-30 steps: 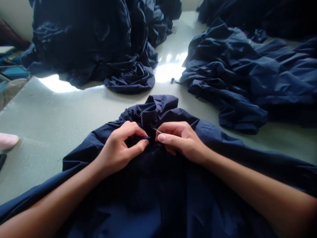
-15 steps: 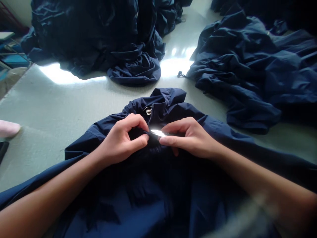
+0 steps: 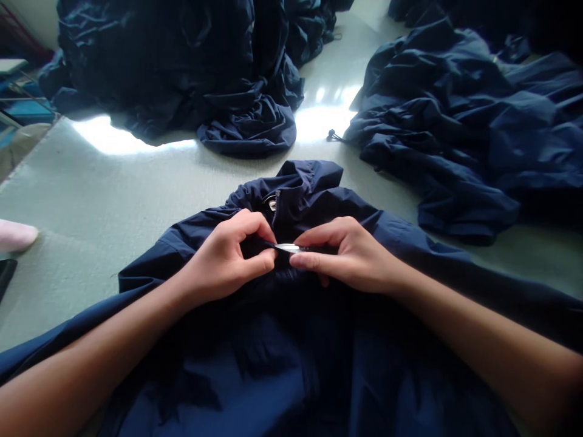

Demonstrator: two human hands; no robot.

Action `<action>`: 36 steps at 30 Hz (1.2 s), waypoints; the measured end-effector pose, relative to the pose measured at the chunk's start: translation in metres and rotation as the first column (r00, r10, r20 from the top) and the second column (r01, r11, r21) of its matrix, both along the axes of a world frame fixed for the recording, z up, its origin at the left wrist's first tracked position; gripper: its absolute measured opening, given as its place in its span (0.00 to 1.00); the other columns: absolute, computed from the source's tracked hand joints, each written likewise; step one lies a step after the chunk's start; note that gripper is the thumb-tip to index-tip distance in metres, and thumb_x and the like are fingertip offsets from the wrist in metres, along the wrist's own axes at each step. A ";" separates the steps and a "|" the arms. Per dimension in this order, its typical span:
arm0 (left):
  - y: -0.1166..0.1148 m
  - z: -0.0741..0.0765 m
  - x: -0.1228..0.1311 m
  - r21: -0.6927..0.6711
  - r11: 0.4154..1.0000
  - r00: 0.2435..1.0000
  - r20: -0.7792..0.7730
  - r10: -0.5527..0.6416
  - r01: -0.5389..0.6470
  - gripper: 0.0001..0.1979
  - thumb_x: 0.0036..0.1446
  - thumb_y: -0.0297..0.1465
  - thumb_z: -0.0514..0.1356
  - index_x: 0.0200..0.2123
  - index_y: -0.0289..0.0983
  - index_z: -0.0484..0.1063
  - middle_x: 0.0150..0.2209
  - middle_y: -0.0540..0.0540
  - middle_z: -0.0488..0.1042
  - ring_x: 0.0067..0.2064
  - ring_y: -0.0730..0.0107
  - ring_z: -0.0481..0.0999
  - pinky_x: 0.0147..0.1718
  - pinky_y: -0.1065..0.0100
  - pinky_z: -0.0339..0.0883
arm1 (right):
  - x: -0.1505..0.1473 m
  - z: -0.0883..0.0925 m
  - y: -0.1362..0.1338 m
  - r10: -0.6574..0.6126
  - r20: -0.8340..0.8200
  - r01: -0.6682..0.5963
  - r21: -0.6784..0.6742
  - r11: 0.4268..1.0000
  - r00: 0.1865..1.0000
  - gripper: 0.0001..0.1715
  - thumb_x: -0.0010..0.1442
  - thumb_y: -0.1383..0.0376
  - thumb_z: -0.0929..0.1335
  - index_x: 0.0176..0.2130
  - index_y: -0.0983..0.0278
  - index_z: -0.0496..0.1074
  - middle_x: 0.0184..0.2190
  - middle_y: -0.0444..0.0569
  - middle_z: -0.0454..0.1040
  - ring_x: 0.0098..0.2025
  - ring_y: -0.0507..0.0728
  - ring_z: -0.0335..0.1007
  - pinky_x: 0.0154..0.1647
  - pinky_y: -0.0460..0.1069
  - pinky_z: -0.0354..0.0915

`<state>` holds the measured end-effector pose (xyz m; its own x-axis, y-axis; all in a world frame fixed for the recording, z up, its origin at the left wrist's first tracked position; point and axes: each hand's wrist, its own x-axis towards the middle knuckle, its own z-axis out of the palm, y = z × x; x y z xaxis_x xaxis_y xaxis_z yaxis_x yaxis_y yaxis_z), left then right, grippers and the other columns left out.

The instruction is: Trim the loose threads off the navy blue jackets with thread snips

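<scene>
A dark navy jacket (image 3: 241,340) lies spread in front of me, its collar at the far end with a zipper (image 3: 274,203) and a pale label partly showing. My left hand (image 3: 230,255) is closed in a pinch on a fold of the jacket below the collar. Facing it, my right hand (image 3: 350,255) is closed around what looks like small thread snips (image 3: 288,247). Their shiny pointed metal end reaches left to the cloth at my left fingertips. Most of the tool is hidden by my right fingers.
Piled dark garments (image 3: 155,67) lie at the far left of the pale green table (image 3: 91,182). A second heap of navy garments (image 3: 437,121) covers the right, with a cord toggle (image 3: 331,135) sticking out. At the left edge are a pinkish-white rounded object (image 3: 18,235) and a black item (image 3: 6,276).
The shiny tool has tilted slightly, so it glares less and its pointed shape shows better. My right fingertips have shifted a touch left. Both hands otherwise stay in place on the jacket.
</scene>
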<state>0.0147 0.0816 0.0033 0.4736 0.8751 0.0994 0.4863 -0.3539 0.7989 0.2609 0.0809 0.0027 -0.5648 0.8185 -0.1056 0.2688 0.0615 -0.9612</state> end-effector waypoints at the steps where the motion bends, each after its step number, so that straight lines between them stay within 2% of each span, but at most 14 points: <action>1: 0.000 0.000 0.000 -0.001 1.000 1.000 -0.001 0.001 -0.001 0.03 0.59 0.28 0.65 0.35 0.39 0.73 0.35 0.51 0.73 0.38 0.66 0.72 0.41 0.64 0.65 | 0.000 0.000 0.000 -0.001 0.006 0.001 0.002 1.000 1.000 0.21 0.65 0.52 0.77 0.34 0.68 0.84 0.21 0.43 0.73 0.21 0.51 0.70 0.18 0.43 0.65; 12: 0.001 0.000 0.001 0.002 1.000 1.000 0.010 0.005 -0.005 0.03 0.59 0.27 0.65 0.35 0.39 0.73 0.35 0.52 0.73 0.37 0.68 0.72 0.40 0.64 0.63 | 0.000 0.000 0.000 -0.008 0.000 0.008 -0.023 1.000 1.000 0.16 0.65 0.57 0.77 0.33 0.68 0.81 0.23 0.42 0.72 0.22 0.51 0.70 0.19 0.43 0.66; 22: 0.000 -0.003 -0.001 0.019 1.000 1.000 0.009 -0.004 0.003 0.03 0.59 0.26 0.66 0.35 0.39 0.74 0.35 0.52 0.72 0.37 0.68 0.71 0.40 0.65 0.64 | -0.001 0.000 -0.001 -0.013 0.024 0.012 0.028 1.000 1.000 0.16 0.66 0.56 0.77 0.33 0.67 0.82 0.20 0.41 0.71 0.20 0.50 0.69 0.18 0.42 0.63; 31: -0.001 -0.003 0.000 0.011 1.000 1.000 0.021 0.004 -0.004 0.03 0.59 0.26 0.65 0.36 0.38 0.73 0.35 0.52 0.72 0.38 0.68 0.71 0.41 0.64 0.63 | -0.001 -0.002 -0.001 -0.013 0.019 0.013 0.023 1.000 1.000 0.18 0.66 0.54 0.77 0.35 0.67 0.83 0.21 0.42 0.72 0.20 0.50 0.69 0.17 0.42 0.63; 36: -0.001 -0.001 0.000 -0.001 1.000 0.999 0.034 0.002 -0.002 0.03 0.60 0.26 0.65 0.36 0.37 0.73 0.35 0.53 0.72 0.38 0.69 0.71 0.41 0.65 0.63 | -0.001 -0.002 -0.001 -0.016 0.007 0.016 0.007 1.000 1.000 0.16 0.65 0.56 0.78 0.35 0.68 0.83 0.22 0.41 0.72 0.20 0.49 0.69 0.18 0.41 0.64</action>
